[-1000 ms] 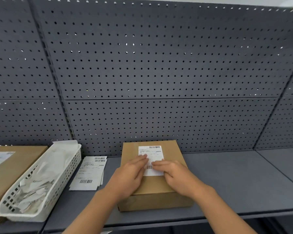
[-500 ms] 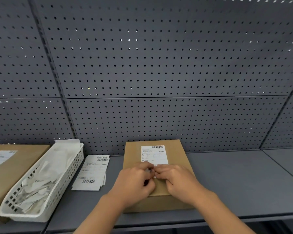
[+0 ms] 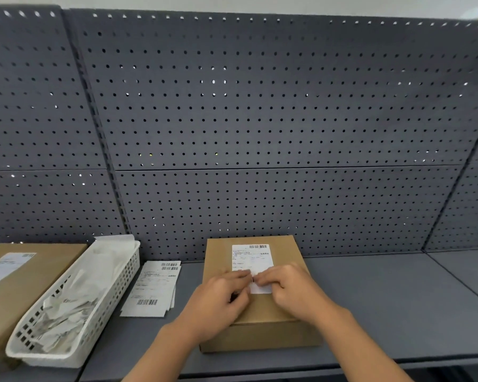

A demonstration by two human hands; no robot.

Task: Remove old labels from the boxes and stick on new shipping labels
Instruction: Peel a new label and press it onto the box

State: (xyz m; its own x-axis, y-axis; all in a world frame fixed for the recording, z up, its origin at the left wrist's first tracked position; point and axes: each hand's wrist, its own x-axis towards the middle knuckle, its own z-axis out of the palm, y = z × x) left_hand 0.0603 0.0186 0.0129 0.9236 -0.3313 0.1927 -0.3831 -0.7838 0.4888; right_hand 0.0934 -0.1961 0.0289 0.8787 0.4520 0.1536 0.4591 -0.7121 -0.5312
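A brown cardboard box [image 3: 261,337] stands on the grey shelf, against the pegboard. A white shipping label [image 3: 253,257] with barcodes lies on its top. My left hand [image 3: 215,301] and my right hand [image 3: 293,290] rest on the box lid, and their fingertips meet on the lower part of the label. The fingers are lightly bent and press down on the paper. They cover the label's lower half except one white corner.
A stack of loose white labels [image 3: 152,288] lies left of the box. A white plastic basket [image 3: 53,357] full of crumpled paper stands further left. Beyond the basket is a second labelled cardboard box [image 3: 28,282]. The grey shelf [image 3: 392,299] runs on to the right, and the pegboard [image 3: 260,133] closes the back.
Both hands have slid from the label's middle toward its near end, uncovering its upper part. The fingers have gone from flat to lightly bent.
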